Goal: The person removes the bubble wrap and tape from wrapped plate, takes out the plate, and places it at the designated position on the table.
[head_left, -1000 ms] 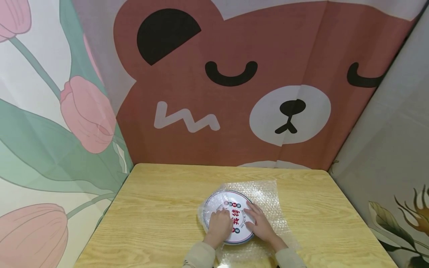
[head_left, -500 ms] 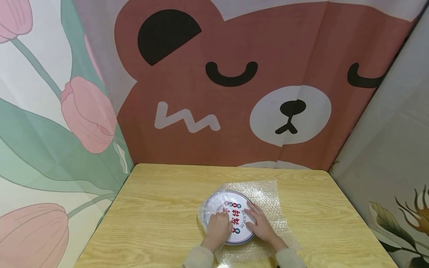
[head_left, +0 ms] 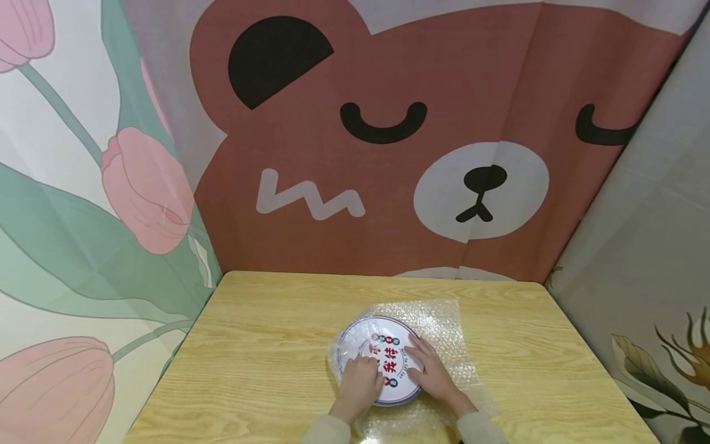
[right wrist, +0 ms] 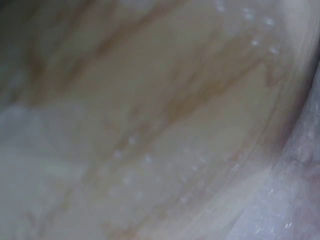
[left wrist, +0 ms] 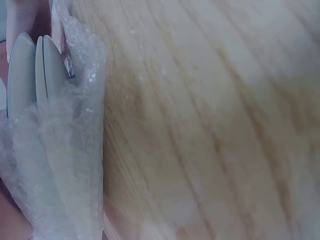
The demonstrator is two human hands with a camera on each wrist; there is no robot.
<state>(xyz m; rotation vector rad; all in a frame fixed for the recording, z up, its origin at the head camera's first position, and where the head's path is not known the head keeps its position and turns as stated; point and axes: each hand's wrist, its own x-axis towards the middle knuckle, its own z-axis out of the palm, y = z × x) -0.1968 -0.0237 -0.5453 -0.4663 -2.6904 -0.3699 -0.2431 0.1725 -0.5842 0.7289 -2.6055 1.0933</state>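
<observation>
A stack of round white plates (head_left: 400,330) with red characters and a dark rim lies on a sheet of bubble wrap (head_left: 435,317). The wrap is folded over the stack's left side. My left hand (head_left: 359,383) has curled fingers on top of that side and holds the folded wrap; its fingertips are hidden. Spread over the right part of the top plate, my right hand (head_left: 435,373) rests with fingers and thumb apart. The left wrist view shows several plate edges (left wrist: 22,75) under the wrap (left wrist: 75,165). Blurred wrap (right wrist: 270,205) fills the right wrist view's lower right.
The wooden table (head_left: 266,357) extends around the wrap on every side. Behind it hangs a bear-print cloth (head_left: 310,246), with a tulip-print cloth (head_left: 144,271) at the left and a pale plant-print cloth (head_left: 627,259) at the right.
My left hand has slid slightly toward the near left, uncovering more of the red characters. The right hand and the plates have stayed in place.
</observation>
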